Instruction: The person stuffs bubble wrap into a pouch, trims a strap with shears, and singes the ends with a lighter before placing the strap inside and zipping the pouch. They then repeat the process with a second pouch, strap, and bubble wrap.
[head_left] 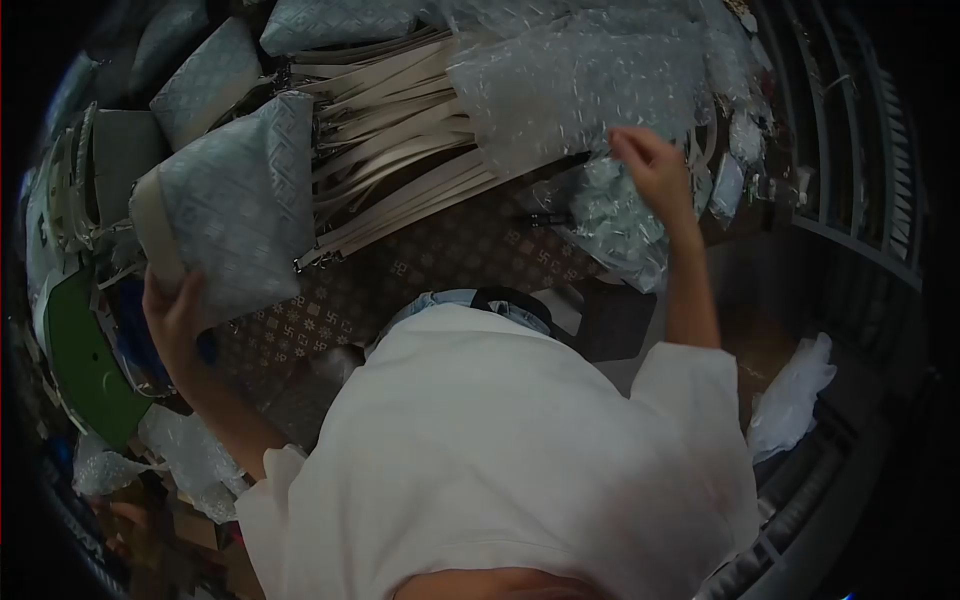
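Observation:
At the left, my left hand (pixel 172 305) grips the lower left corner of a pale blue patterned bag (pixel 235 200) with a beige edge. The thumb shows on its near face and the other fingers are partly hidden. My right hand (pixel 655 175) is raised over a clear plastic bag of pale green packets (pixel 615 215), its fingers curled together. Whether anything is between them is too small to tell. A row of beige straps (pixel 400 100) with metal clips lies between the two hands.
Bubble wrap (pixel 570 90) covers the back of the patterned tabletop (pixel 420 265). More patterned bags (pixel 205 85) are piled at the back left. A green piece (pixel 85 360) is at the left edge, a white plastic bag (pixel 790 395) and metal racks (pixel 850 240) at the right.

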